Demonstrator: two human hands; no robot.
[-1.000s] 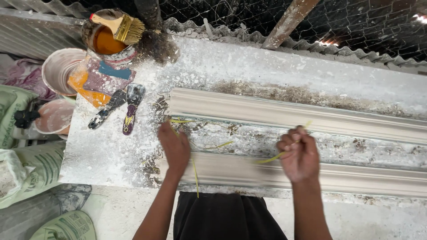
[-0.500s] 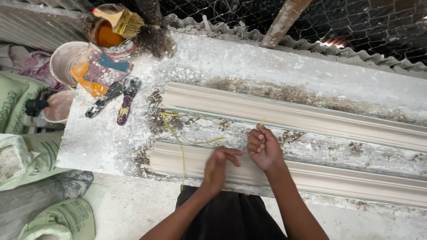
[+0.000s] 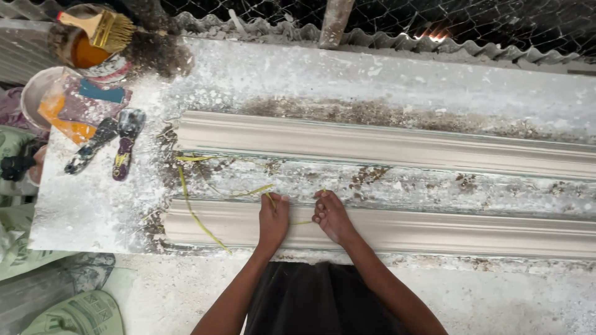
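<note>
At the far left, a paintbrush [image 3: 105,28] rests on a tin of orange liquid [image 3: 84,53], with two scrapers [image 3: 108,146] lying on the dusty white table [image 3: 93,205] nearer me. A yellow fibre strand [image 3: 195,214] loops over the left end of the near plaster moulding [image 3: 465,232]. My left hand [image 3: 274,218] presses flat on that moulding, pinning the strand. Just right of it, my right hand [image 3: 330,215] is curled, pinching the strand's end. The far moulding [image 3: 385,142] lies parallel beyond.
</note>
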